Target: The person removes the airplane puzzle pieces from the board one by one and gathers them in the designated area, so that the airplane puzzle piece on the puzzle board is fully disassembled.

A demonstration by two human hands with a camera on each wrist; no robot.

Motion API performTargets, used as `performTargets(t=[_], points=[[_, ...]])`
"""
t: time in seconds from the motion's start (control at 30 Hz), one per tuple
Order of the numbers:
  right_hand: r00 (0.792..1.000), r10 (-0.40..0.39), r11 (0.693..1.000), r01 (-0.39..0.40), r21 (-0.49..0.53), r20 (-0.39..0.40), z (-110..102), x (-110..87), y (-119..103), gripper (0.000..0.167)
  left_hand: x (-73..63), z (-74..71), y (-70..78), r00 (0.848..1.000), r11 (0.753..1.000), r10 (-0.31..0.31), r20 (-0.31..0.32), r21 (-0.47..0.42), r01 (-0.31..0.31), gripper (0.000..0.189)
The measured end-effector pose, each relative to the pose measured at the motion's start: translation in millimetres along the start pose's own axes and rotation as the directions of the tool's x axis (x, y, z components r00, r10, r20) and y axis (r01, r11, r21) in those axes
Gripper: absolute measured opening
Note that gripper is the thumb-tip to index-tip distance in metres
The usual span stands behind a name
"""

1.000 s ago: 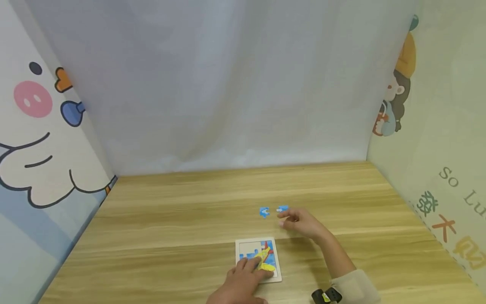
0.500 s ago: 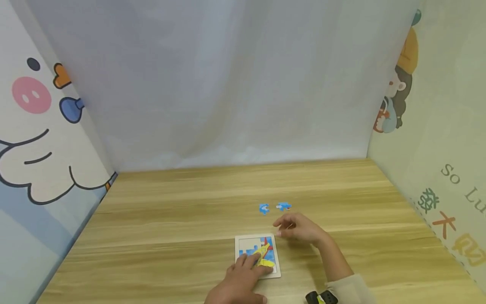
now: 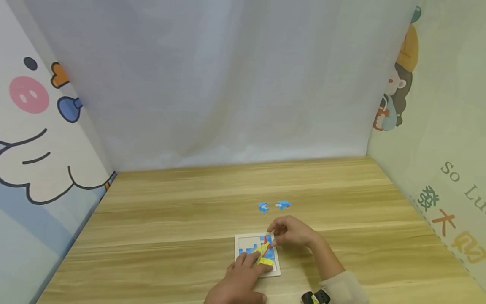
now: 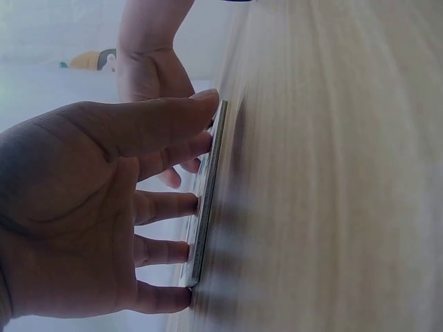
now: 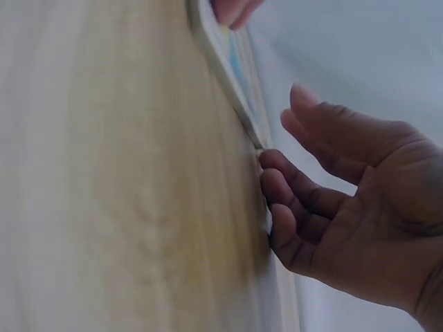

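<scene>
A square jigsaw puzzle board (image 3: 237,242) with a pale frame lies on the table, showing a yellow and red plane on blue. Its upper left part is bare of pieces. My left hand (image 3: 240,278) rests on the board with extended fingers, covering its lower left; in the left wrist view the fingertips (image 4: 181,203) touch its surface. At the board's upper right corner is my right hand (image 3: 294,232), fingers loosely bent. In the right wrist view, no piece is visible between thumb and fingers. Two loose blue puzzle pieces, one on the left (image 3: 263,207) and one on the right (image 3: 283,204), lie beyond the board.
The wood-grain table (image 3: 171,219) extends around the board. A white curtain (image 3: 235,84) hangs behind it. Printed panels stand at the left (image 3: 76,152) and right (image 3: 425,139). A dark band (image 3: 317,297) is near the right sleeve (image 3: 343,287).
My right hand has drawn back from the right loose piece, moving nearer and left to the board's corner. The right piece is now fully visible. My left hand stays on the board.
</scene>
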State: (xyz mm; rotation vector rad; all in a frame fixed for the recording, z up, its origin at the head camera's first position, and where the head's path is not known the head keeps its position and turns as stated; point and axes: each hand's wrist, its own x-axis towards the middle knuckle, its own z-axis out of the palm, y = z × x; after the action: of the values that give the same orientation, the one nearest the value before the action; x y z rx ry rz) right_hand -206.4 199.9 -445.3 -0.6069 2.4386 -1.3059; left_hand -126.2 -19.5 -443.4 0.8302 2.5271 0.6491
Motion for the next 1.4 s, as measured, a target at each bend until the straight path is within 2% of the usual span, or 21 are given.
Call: performTargets(t=[0.13,0.3,0.57,0.77,1.13,1.4], points=[[1.000,0.003,1.000,-0.003,-0.011,-0.020,3.9,5.6,1.5,0.026,-0.4,-0.9,0.7,1.000,1.000,0.002,0.000,-0.006,-0.002,0.057],[1.000,0.007,1.000,-0.007,-0.015,0.003,6.6,8.8,2.9,0.024,-1.3,-3.6,3.5,1.000,1.000,-0.009,0.007,-0.009,0.009,0.057],[0.996,0.092,0.994,-0.093,-0.057,-0.014,13.4,9.1,1.3,0.026,-1.9,-4.4,6.2,0.999,0.999,-0.029,0.038,-0.036,0.030,0.057],[0.991,0.114,0.990,-0.119,-0.070,-0.063,15.3,6.2,-4.8,0.025,-2.0,-3.6,6.6,1.000,1.000,-0.014,0.026,-0.023,0.015,0.056],[0.992,0.087,0.993,-0.094,-0.072,-0.093,18.6,7.2,-4.2,0.022,-0.8,-3.9,6.7,1.000,1.000,-0.023,0.009,-0.002,0.023,0.056],[0.994,0.069,0.997,-0.071,-0.011,-0.082,17.5,4.8,-4.5,0.025,-1.4,-2.6,7.1,1.000,1.000,0.005,-0.011,0.028,-0.005,0.056]])
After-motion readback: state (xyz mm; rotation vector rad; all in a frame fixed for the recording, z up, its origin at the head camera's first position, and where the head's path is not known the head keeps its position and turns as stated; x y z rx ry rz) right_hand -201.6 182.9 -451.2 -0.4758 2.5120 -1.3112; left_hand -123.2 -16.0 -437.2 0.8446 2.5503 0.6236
